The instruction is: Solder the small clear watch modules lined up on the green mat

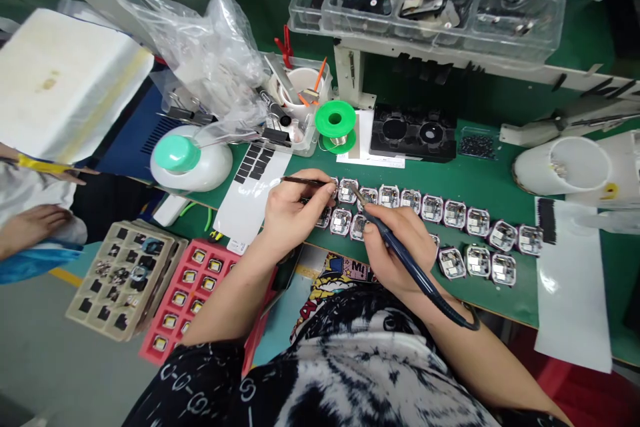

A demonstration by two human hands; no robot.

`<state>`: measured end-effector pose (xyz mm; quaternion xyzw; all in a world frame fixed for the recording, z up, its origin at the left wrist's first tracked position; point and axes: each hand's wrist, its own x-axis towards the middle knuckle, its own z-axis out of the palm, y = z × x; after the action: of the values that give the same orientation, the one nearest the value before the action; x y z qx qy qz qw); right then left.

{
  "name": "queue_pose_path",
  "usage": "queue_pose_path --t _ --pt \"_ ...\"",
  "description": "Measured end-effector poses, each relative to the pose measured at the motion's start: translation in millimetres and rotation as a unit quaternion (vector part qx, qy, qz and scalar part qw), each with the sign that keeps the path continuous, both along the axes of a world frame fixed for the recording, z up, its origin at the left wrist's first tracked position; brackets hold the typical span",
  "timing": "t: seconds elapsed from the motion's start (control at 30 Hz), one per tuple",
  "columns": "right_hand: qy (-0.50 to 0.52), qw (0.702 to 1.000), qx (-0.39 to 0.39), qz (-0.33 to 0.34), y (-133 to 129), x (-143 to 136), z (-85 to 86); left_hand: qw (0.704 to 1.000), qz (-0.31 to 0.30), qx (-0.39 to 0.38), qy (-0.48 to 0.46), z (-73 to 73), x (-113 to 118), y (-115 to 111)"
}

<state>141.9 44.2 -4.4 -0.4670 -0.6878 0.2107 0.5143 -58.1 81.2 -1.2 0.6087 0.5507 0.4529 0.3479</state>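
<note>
**Soldering along a row of small modules**

The left hand (290, 210) is closed on thin tweezers (303, 181) whose tips reach right to the modules (453, 213) at the left end of the row. The right hand (400, 240) is wrapped around a soldering iron (395, 247), its tip lowered onto the same end of the row, and its dark cord (450, 310) loops back over the wrist. The two hands sit close together at the centre of the frame.

The modules lie in two loose rows across the green bench (480, 177), running from the hands toward the right. The work stands at the left end. Whether the units to the right are finished or waiting cannot be told from here, so judging by position alone, much of the row may remain.

Around them: a green solder spool (335, 121) just above the hands, a black fixture (413, 133) to its right, a white sheet of black pads (253, 197) to the left and a white dispenser with a green cap (190, 159) beyond it. A red tray (193, 293) and a beige tray (123, 277) of parts sit at lower left. Clear bins (430, 7) cross the top, a white cup (565, 167) stands at right. Another person's hand (30, 227) shows at the left edge.

Nothing blocks the row, though the modules crowd close together under the iron.
</note>
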Motion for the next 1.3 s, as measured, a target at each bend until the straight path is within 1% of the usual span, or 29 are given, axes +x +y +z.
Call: queue_pose_path --t 0.13,0.2,0.33,0.5,0.6,0.7,0.9,1.1,1.2,1.3 --pt "0.01 0.999 -0.027 -0.013 1 2 8.4 0.997 0.034 -0.032 -0.058 1.1 2 3" --pt "0.015 0.999 -0.044 -0.02 2 2 13.0 0.995 0.039 -0.045 -0.077 1.2 1 7" --pt "0.024 0.998 -0.054 -0.027 2 3 18.2 0.988 0.024 -0.083 -0.129 -0.5 -5 15" --pt "0.037 0.997 -0.059 -0.033 0 5 17.0 0.976 0.004 -0.128 -0.177 -3.9 -13 25" --pt "0.043 0.996 -0.063 -0.035 -2 6 16.7 0.969 0.001 -0.146 -0.198 -4.1 -15 29" --pt "0.047 0.996 -0.06 -0.035 -4 8 18.3 0.968 -0.002 -0.156 -0.198 -2.3 -15 32" --pt "0.038 0.996 -0.055 -0.051 -9 18 21.8 0.968 -0.022 -0.163 -0.187 2.9 -14 37" --pt "0.037 0.995 -0.053 -0.072 -21 31 22.4 0.973 -0.03 -0.156 -0.165 2.5 -13 41" --pt "0.041 0.995 -0.057 -0.07 -27 38 24.5 0.981 -0.012 -0.119 -0.15 5.1 -14 40" --pt "0.034 0.996 -0.053 -0.065 -30 40 27.7 0.985 0.028 -0.069 -0.156 10.0 -19 33"
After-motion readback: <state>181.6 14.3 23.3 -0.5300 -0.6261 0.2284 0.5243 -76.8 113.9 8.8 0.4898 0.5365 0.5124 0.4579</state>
